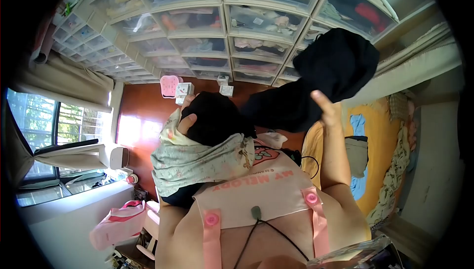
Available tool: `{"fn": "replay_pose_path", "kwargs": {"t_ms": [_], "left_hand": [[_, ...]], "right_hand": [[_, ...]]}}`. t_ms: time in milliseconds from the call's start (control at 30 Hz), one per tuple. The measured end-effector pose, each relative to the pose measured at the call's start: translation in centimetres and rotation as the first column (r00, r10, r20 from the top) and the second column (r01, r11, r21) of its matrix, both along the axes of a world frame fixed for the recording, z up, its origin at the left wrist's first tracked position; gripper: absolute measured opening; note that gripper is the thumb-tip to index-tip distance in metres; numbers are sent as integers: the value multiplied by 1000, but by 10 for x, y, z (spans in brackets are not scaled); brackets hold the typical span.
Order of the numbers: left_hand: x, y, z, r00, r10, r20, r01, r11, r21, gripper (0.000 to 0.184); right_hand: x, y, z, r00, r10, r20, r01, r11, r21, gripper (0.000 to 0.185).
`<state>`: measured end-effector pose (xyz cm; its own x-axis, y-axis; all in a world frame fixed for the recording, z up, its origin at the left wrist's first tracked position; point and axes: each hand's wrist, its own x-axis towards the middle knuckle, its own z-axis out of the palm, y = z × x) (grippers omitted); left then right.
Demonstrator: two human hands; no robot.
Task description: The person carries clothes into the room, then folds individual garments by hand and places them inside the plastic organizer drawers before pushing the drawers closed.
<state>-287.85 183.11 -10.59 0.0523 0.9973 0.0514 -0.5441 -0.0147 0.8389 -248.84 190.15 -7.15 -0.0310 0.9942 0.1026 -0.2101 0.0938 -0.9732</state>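
Observation:
A black cloth (pixel 291 98) stretches between my two hands, bunched at the left and spread wide at the upper right. My left hand (pixel 186 116) grips its bunched end, thumb over the fabric. Beneath that hand, a pale green floral cloth (pixel 202 163) lies over my left forearm and across the pink apron (pixel 252 190). My right hand (pixel 326 108) is at the lower edge of the black cloth's wide part, thumb showing; its other fingers are hidden behind the fabric.
Clear drawers (pixel 261 19) full of folded clothes line the wall ahead. Small white boxes (pixel 184 90) and a pink basket (pixel 169 86) stand on the wooden floor. At right is a yellow bed (pixel 377 155) with folded clothes; a window is at left.

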Motion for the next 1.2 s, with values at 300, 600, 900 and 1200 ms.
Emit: {"fn": "replay_pose_path", "kwargs": {"t_ms": [300,600,900,1200], "left_hand": [[71,36,5,937,-193,292,202,979,-2,48],[109,70,10,847,-312,431,245,948,205,69],[102,127,-27,695,-461,552,548,836,9,81],[156,173,-26,581,-683,444,715,688,123,88]], "right_hand": [[-107,-19,-30,754,207,623,-444,860,251,97],[1,11,-85,932,-132,338,84,985,152,61],[232,-23,-47,601,-786,-144,799,594,96,58],[466,-156,-10,121,-979,162,971,151,184,49]]}}
